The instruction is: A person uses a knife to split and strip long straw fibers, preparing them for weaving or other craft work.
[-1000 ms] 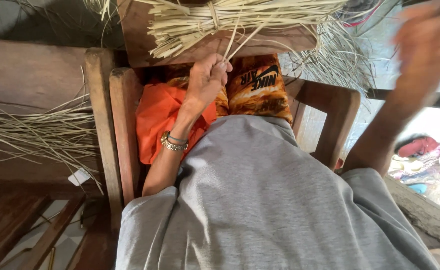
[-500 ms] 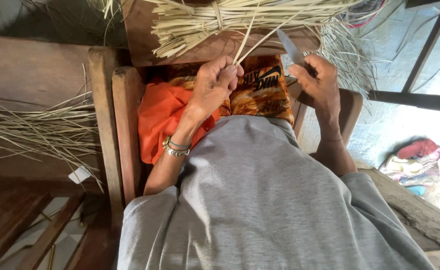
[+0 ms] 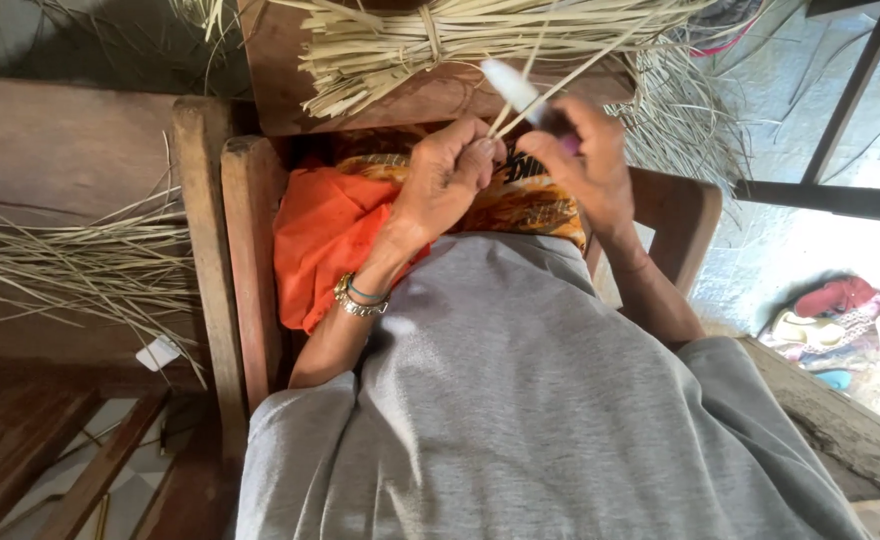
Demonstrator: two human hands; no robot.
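Observation:
My left hand, with bracelets on the wrist, pinches the lower ends of two thin pale straw strips that slant up to the right. My right hand grips a knife whose pale blade points up and left, right beside the strips just above my left fingers. A tied bundle of the same dry strips lies on a wooden surface just beyond both hands. Orange cloth covers my lap under the hands.
Wooden chair arms flank my lap. Loose straw strips lie on a wooden bench to the left, more straw spills at the right. Dark metal bars and footwear are on the floor at the right.
My right hand came down from the upper right with the knife and closed in on the strips held by my left hand. The left hand stayed in place.

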